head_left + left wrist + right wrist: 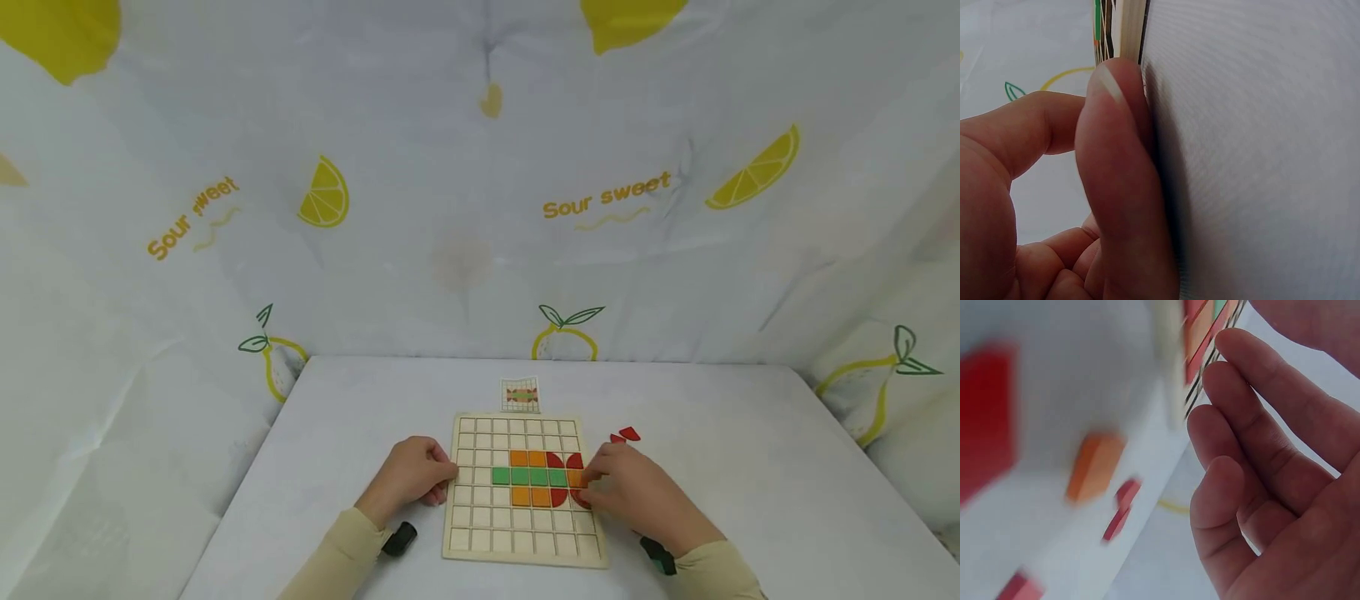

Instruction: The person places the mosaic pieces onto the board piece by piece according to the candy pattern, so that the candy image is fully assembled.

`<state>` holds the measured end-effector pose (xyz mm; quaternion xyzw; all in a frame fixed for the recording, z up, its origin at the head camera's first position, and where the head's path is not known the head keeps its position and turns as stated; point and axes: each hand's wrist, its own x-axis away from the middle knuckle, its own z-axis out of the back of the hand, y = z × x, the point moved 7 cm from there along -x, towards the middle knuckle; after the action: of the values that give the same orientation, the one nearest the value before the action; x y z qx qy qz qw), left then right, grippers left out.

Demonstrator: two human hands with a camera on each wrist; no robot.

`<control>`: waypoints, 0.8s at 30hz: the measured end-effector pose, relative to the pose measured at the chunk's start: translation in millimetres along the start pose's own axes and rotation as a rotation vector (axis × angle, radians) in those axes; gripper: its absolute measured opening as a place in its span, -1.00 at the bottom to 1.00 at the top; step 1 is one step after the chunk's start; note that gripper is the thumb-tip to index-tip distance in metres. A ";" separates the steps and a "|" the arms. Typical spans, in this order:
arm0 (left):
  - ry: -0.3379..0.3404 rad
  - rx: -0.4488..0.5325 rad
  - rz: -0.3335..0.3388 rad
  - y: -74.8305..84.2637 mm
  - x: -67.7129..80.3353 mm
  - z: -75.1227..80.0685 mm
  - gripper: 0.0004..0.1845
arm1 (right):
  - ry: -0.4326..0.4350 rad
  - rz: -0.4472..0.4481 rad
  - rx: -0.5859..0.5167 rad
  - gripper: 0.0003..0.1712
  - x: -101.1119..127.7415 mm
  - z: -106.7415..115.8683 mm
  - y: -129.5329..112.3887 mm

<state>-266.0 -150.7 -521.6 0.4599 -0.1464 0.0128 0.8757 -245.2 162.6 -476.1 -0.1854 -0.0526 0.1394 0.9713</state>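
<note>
On a white table (750,467) backed by lemon-print cloth (450,208), a person works coloured tiles into a wooden grid board (480,525). The left hand (416,477) rests against the board's left edge, its thumb (1116,156) flat on the rim and the other fingers loosely curled, gripping nothing. The right hand (633,492) lies over the board's right side, fingers (1254,419) fairly straight; whether a tile sits under the fingertips cannot be told. Orange tiles (528,458), green tiles (528,477) and red curved tiles (564,460) fill the middle cells. Loose red pieces (626,434) lie just beside the board's right edge, and a small pattern card (521,394) sits behind it. A careless sweep of the right hand could likely dislodge seated tiles, or a piece may be set turned the wrong way against the card.
</note>
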 end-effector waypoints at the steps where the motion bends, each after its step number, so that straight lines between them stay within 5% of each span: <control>1: 0.000 -0.001 -0.002 -0.3 0.0 0.1 -0.83 | 0.003 -0.023 0.004 -0.85 2.9 2.9 8.2; 14: 0.000 -0.001 -0.002 -1.0 1.3 2.8 -0.82 | 0.047 -0.165 0.025 -0.83 39.7 36.1 86.9; 24: -0.003 -0.001 -0.002 -0.6 1.1 -0.4 -0.83 | -0.001 -0.224 0.002 -0.74 45.7 31.1 114.0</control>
<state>-264.7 -150.9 -522.0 0.4596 -0.1470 0.0110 0.8758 -234.9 288.3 -487.7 -0.1774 -0.0731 0.0299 0.9810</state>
